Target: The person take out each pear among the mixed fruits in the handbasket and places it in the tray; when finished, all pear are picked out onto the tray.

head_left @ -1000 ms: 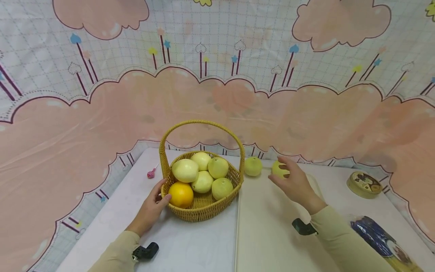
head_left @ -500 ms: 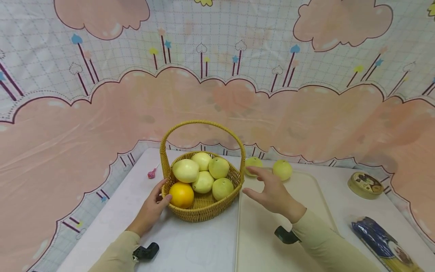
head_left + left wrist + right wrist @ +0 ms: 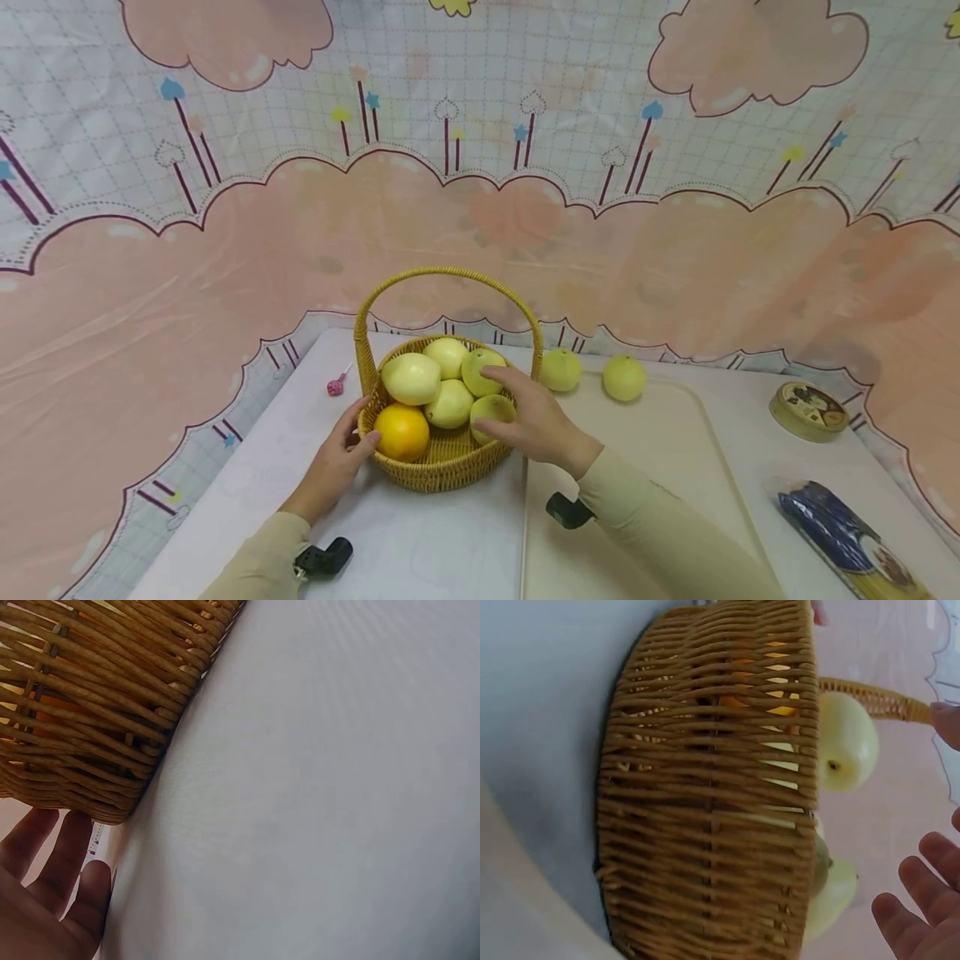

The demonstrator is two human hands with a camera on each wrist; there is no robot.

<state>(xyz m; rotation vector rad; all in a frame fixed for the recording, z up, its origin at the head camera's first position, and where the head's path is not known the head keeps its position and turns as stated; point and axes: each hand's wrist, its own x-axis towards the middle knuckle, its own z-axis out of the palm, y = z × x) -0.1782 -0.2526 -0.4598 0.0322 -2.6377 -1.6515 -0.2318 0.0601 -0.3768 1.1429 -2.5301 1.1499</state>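
A woven basket (image 3: 438, 478) with a tall hoop handle stands on the white table. An orange (image 3: 402, 432) lies at its left front, beside several pale yellow-green round fruits (image 3: 448, 404). My left hand (image 3: 335, 467) holds the basket's left rim, thumb on the near side; in the left wrist view its fingers (image 3: 66, 855) touch the outer wall. Above the basket's right side, my right hand (image 3: 543, 429) is spread, thumb and fingers apart, partly covering two of the fruits. In the right wrist view its fingers (image 3: 922, 889) are clear of the basket and fruit.
Two more yellow-green fruits (image 3: 624, 378) sit at the back, right of the basket. A cream tray (image 3: 675, 425) lies under my right forearm. Farther right are a round tin (image 3: 809, 411) and a blue plastic packet (image 3: 847, 533). A pink lollipop (image 3: 336, 387) lies left of the basket.
My right hand has moved left, from beside the rearmost right fruit, across the tray to over the basket. The left hand and the basket have stayed in place.
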